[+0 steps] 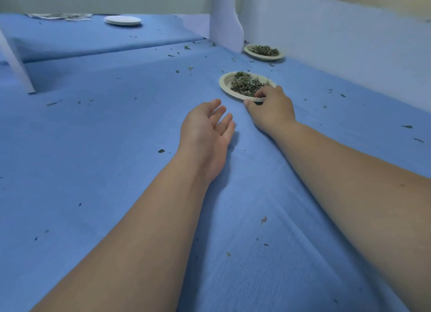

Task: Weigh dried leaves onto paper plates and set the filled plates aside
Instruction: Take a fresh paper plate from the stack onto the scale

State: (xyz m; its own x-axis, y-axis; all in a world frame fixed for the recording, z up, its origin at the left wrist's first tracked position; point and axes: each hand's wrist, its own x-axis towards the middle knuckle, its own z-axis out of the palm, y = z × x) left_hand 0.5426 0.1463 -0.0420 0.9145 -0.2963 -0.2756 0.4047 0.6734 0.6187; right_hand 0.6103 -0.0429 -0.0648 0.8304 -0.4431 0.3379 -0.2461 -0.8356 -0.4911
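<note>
Here, the right hand [271, 106] is seen stretched forward over a blue cloth-covered tabletop [116, 137]. Its fingers are curled over the near rim of a round beige paper plate [225, 82], and the thumb is placed at the edge of the same rim, so the plate is gripped. The plate lies flat on the cloth, just beyond this hand, and a heap of dried green leaves [247, 85] is carried in it.

The left hand [205, 130] is held just to the left of the right hand and a little nearer to the person. Its fingers are straight and slightly apart, the palm is turned towards the right hand, and nothing is held in it. Whether it touches the cloth cannot be told.

Further beyond the right hand, a second paper plate [263, 58] with dried leaves is set close to a white wall [326, 43], beside the foot of a white upright panel [225, 20]. Far beyond the left hand and to its left, a low stack of white paper plates [123, 20] is seen, with some printed paper [60, 16] further to the left. A slanted white leg [14, 60] stands at the far left. Small leaf crumbs [161, 151] are scattered on the cloth around both hands.
</note>
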